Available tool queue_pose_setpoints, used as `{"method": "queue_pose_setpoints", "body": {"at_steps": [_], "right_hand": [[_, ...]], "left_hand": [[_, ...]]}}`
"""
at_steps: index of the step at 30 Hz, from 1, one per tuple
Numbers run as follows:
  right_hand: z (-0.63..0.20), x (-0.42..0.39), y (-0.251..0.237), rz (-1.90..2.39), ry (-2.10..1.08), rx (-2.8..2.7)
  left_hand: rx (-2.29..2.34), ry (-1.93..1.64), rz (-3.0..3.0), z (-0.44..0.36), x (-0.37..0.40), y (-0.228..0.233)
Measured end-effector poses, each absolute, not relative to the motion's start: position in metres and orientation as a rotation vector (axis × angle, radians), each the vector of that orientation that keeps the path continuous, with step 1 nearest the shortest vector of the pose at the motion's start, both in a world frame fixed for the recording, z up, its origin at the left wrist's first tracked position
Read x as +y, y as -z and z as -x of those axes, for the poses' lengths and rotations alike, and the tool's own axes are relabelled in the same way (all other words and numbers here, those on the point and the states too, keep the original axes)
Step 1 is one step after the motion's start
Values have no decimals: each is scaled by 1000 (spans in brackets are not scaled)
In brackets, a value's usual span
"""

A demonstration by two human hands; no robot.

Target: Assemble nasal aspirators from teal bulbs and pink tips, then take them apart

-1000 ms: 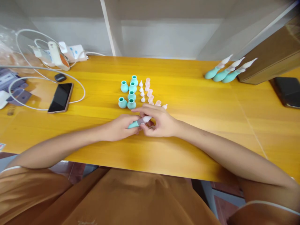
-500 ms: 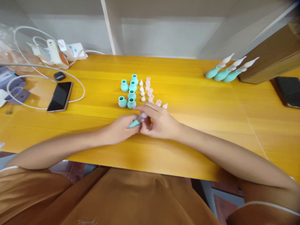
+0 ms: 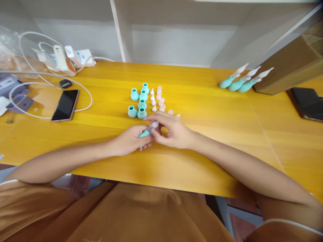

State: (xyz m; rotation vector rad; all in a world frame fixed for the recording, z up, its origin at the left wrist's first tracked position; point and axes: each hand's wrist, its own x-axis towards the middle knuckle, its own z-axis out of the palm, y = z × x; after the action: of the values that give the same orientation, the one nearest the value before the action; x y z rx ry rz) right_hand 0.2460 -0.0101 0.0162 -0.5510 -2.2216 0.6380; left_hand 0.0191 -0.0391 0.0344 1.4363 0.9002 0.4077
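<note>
My left hand (image 3: 128, 138) is wrapped round a teal squeeze bulb (image 3: 143, 134), tilted with its neck up to the right. A translucent whitish part (image 3: 154, 125) sits at the neck, and the curled fingers of my right hand (image 3: 176, 131) close round it. My right fingertips partly hide this part. Just beyond the hands stand several open-necked teal bulbs (image 3: 142, 104). Beside them are small white pointed pieces (image 3: 152, 98) in a line and pale pink translucent collars (image 3: 162, 101), some partly behind my right hand.
Three teal bulbs with long white tips (image 3: 246, 83) lean by a cardboard box (image 3: 285, 67) at the back right. A dark phone (image 3: 306, 102) lies at far right. On the left are another phone (image 3: 65, 105), white cables, a power strip (image 3: 84, 57) and a black case (image 3: 65, 83).
The view has shifted slightly. My right fingers have changed their curl around the whitish part, and more of my left fingertips shows beneath the bulb. The bulb stays in my left hand.
</note>
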Motion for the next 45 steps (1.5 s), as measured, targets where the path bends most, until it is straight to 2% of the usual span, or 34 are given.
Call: {"method": "queue_pose_setpoints", "body": {"at_steps": [7, 17, 25, 31, 45], "right_hand": [[-248, -3, -12, 478, -687, -2196], [-243, -12, -11, 511, -396, -2231], [-253, 0, -17, 427, -714, -2258], [-255, 2, -18, 436, -801, -2232], [-246, -7, -15, 494, -524, -2236]], "left_hand": [[873, -397, -1407, -19, -38, -35], [856, -376, -1453, -20, -40, -33], [847, -364, -1394, -18, -40, -38], [822, -356, -1409, -18, -39, -37], [865, -355, -1424, -21, -42, -38]]}}
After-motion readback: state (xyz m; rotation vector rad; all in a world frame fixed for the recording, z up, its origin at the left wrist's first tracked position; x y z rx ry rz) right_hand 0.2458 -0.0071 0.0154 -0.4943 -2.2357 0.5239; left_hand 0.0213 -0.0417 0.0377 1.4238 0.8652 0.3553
